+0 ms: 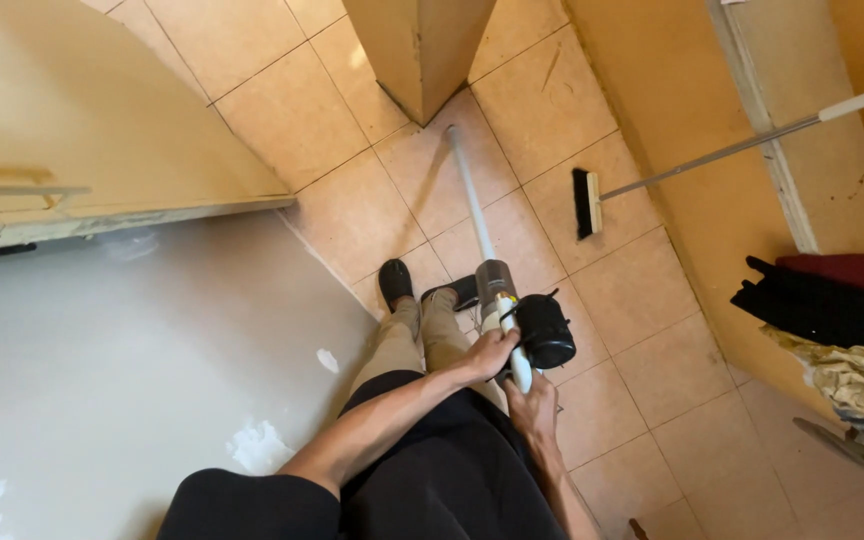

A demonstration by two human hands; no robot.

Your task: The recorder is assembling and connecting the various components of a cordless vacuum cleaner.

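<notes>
Gripping: both hands are on a stick vacuum [512,320], its long white tube running away across the tiled floor [642,390] toward the corner of a pillar [420,50].
Left hand: the left hand [490,352] is curled round the white body just below the grey canister, fingers wrapped, not spread.
Right hand: the right hand [535,405] is closed round the lower end of the white handle, nearest the person's waist.
Vacuum look: a slim pale tube, a grey-brown dust canister in the middle, a round black motor block sticking out to the right, a white grip. It is tilted, head end low and far, grip end up at the hands.
Head end: the tube's tip sits by the pillar's base; whether a floor nozzle is fitted there I cannot tell.
Progress: judging by the floor, it is early to midway; white smears and flecks lie on the grey surface [132,370] at left, untouched, and the tiles show no clear cleaned strip.
Left to do: most of the visible floor, by my reading.
Nearby: a broom [588,203] leans at the right wall, and clothes [832,300] are heaped beyond it.
Feet: black shoes [395,281] are planted just beside the canister.
</notes>
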